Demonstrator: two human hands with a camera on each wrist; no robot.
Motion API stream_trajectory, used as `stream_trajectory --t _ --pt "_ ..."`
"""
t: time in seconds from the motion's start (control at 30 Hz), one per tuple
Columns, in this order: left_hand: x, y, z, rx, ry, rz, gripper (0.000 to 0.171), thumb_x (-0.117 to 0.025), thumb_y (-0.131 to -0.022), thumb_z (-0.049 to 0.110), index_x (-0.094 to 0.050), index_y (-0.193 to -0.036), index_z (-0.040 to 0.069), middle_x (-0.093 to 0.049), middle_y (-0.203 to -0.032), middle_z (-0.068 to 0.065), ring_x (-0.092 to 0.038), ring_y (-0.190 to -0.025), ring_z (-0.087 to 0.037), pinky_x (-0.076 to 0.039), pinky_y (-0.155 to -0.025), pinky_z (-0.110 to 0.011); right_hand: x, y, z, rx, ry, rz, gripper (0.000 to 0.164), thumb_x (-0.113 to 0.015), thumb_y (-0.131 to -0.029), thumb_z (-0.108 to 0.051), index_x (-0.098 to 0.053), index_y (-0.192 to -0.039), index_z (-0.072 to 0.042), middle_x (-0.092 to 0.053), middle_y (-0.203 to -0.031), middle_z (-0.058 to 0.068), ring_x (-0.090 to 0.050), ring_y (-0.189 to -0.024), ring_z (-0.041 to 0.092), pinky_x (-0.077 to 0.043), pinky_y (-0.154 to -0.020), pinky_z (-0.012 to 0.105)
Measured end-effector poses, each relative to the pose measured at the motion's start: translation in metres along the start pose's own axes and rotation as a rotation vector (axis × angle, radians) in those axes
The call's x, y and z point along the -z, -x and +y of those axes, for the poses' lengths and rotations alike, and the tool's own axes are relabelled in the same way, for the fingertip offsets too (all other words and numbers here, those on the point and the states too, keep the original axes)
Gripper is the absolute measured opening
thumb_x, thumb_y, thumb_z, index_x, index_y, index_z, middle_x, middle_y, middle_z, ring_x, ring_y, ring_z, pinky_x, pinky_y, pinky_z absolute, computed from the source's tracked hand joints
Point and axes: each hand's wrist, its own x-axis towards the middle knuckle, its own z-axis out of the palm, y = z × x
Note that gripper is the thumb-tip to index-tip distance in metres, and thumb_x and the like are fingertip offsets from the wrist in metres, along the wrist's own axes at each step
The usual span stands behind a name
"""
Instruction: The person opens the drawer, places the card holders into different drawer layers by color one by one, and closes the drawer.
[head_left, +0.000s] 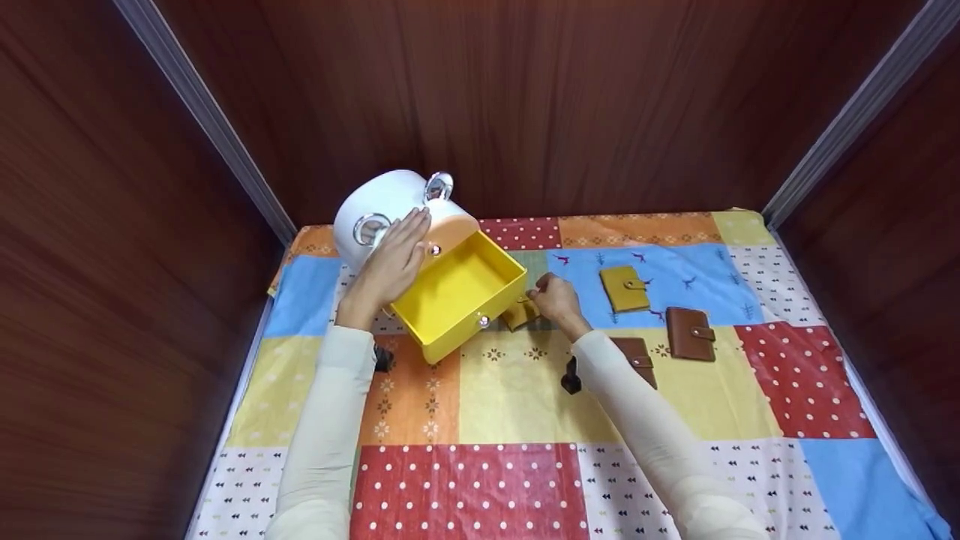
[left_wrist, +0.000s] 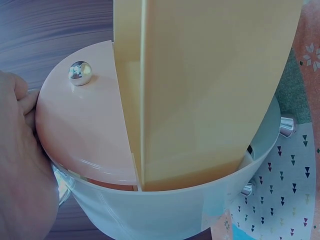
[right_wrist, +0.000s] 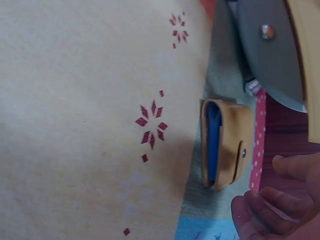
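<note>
A round white container (head_left: 390, 196) with silver rings and a pink front stands at the back left, its yellow drawer (head_left: 459, 289) pulled out. My left hand (head_left: 394, 259) rests on top of the container with its fingers extended. In the left wrist view its fingers (left_wrist: 27, 100) lie at the edge of the pink front. Just right of the drawer is a mustard wallet (right_wrist: 232, 145) with a snap strap and a blue inside. My right hand (head_left: 559, 298) is beside that wallet; the right wrist view shows its fingers loosely bent, thumb apart, holding nothing.
Another mustard wallet (head_left: 624, 289) and a brown wallet (head_left: 690, 334) lie to the right. A second brown wallet (head_left: 636, 358) is partly hidden by my right forearm. Patchwork cloth (head_left: 517, 405) covers the table, with brown wooden panels (head_left: 525, 105) around it.
</note>
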Motion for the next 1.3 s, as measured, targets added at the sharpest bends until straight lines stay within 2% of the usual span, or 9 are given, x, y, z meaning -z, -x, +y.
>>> stream_trajectory --t 0.27,0.5,0.63,1.03,1.13,1.2,1.3 --pt "0.002 -0.001 -0.001 -0.020 0.010 0.005 0.056 -0.030 -0.117 0.030 -0.024 -0.170 0.013 -0.020 -0.179 -0.001 -0.014 -0.168 -0.021 -0.006 -0.140 -0.039 -0.009 0.001 0.005 -0.009 0.052 -0.031 0.045 -0.073 -0.100 -0.026 -0.063 -0.128 0.008 -0.073 -0.122 0.028 -0.070 -0.112 0.040 -0.059 -0.102 0.052" --pt "0.001 -0.001 0.000 -0.012 0.007 0.002 0.057 -0.028 -0.117 0.031 -0.023 -0.171 0.015 -0.018 -0.180 0.001 -0.013 -0.168 -0.021 -0.005 -0.140 -0.039 -0.017 0.002 0.013 -0.031 0.080 -0.054 0.032 -0.075 -0.100 -0.024 -0.064 -0.115 0.002 -0.071 -0.110 0.021 -0.067 -0.096 0.032 -0.058 -0.083 0.044" --pt "0.001 0.000 0.001 -0.004 0.011 0.003 0.057 -0.028 -0.116 0.033 -0.022 -0.171 0.016 -0.018 -0.180 0.002 -0.013 -0.168 -0.021 -0.006 -0.140 -0.040 -0.018 0.005 0.014 -0.044 0.090 -0.061 0.034 -0.076 -0.100 -0.026 -0.063 -0.115 0.002 -0.070 -0.110 0.020 -0.067 -0.098 0.033 -0.058 -0.084 0.045" --pt "0.000 0.000 0.000 0.001 0.000 0.002 0.058 -0.028 -0.116 0.033 -0.022 -0.171 0.015 -0.018 -0.180 0.002 -0.012 -0.168 -0.020 -0.006 -0.140 -0.039 -0.015 0.009 0.014 -0.126 0.002 -0.107 0.044 -0.073 -0.093 -0.025 -0.056 -0.122 0.003 -0.067 -0.110 0.019 -0.061 -0.095 0.028 -0.056 -0.088 0.042" --pt "0.000 0.000 0.000 -0.008 0.004 0.005 0.057 -0.029 -0.117 0.032 -0.023 -0.171 0.014 -0.019 -0.180 0.001 -0.013 -0.168 -0.021 -0.006 -0.140 -0.040 -0.014 0.008 0.015 -0.139 -0.035 -0.101 0.042 -0.074 -0.087 -0.021 -0.054 -0.114 0.003 -0.060 -0.100 0.015 -0.054 -0.088 0.027 -0.051 -0.079 0.040" --pt "0.000 0.000 0.000 -0.017 0.004 0.006 0.057 -0.029 -0.117 0.031 -0.024 -0.170 0.013 -0.019 -0.180 0.000 -0.014 -0.168 -0.021 -0.006 -0.140 -0.040 -0.018 -0.002 0.027 -0.115 -0.076 -0.083 0.035 -0.073 -0.081 -0.018 -0.053 -0.103 0.001 -0.053 -0.089 0.010 -0.048 -0.080 0.025 -0.045 -0.068 0.037" --pt "0.001 0.000 0.000 -0.023 0.000 0.007 0.057 -0.029 -0.117 0.031 -0.024 -0.170 0.012 -0.020 -0.179 -0.001 -0.015 -0.168 -0.022 -0.007 -0.140 -0.040 -0.017 -0.004 0.028 -0.120 -0.136 -0.099 0.029 -0.071 -0.081 -0.013 -0.051 -0.098 -0.001 -0.048 -0.085 0.008 -0.044 -0.077 0.024 -0.040 -0.065 0.035"
